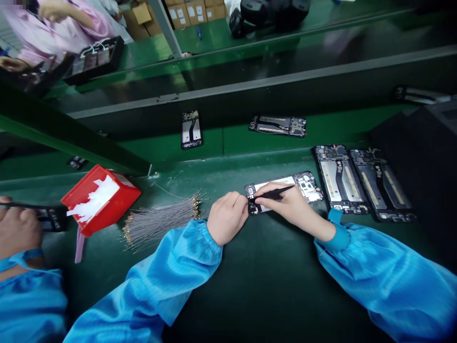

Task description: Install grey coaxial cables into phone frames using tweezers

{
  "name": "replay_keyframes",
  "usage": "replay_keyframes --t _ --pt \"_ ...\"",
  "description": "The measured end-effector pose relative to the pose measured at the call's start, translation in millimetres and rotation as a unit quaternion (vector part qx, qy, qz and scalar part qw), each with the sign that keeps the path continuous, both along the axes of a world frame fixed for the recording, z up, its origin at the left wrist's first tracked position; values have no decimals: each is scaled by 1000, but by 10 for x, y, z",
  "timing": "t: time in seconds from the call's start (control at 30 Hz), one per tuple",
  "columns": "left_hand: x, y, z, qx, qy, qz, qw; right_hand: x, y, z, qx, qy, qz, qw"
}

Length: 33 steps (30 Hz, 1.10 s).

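Observation:
An opened phone (310,186) with its circuit board showing lies on the green bench, tilted slightly. My left hand (228,216) is closed, its curled fingers against the phone's left end; the fingertips are partly hidden. Pinched in my right hand (291,205) are black tweezers (274,193), held low over that same end. My right fingers cover the tweezers' tips and part of the phone. Left of my left hand is a loose bundle of thin grey cables (162,221) with gold-coloured ends.
Two opened phones (339,178) (382,186) lie to the right, beside a dark box-like shape (421,166). On the strip behind are more phones (192,129) (277,126). A red bin (124,190) stands left, near a co-worker's hand (17,228). A green post (71,138) slants across.

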<state>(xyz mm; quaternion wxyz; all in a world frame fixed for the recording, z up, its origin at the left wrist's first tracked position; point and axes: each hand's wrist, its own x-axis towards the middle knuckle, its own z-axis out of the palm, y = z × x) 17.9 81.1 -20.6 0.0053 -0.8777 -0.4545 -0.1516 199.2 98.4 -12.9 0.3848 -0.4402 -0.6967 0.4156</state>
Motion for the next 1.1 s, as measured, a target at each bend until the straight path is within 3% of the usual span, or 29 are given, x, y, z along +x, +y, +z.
replay_keyframes --t 0.4,0.63,0.87,1.0,1.1 --pt "4 -5 -13 0 5 -5 1000 4 -5 4 -2 -12 5 1000" --pt "-5 -12 9 -11 3 -15 1000 -7 -90 6 107 -65 54 991" --pt "10 -16 53 -61 -7 -2 998 -65 -156 34 191 -158 89 965" --pt "-67 47 102 -132 -30 -5 991 -67 -178 24 185 -138 94 968" --pt "-166 87 172 -191 -13 -34 981 103 -146 30 167 -89 27 982"
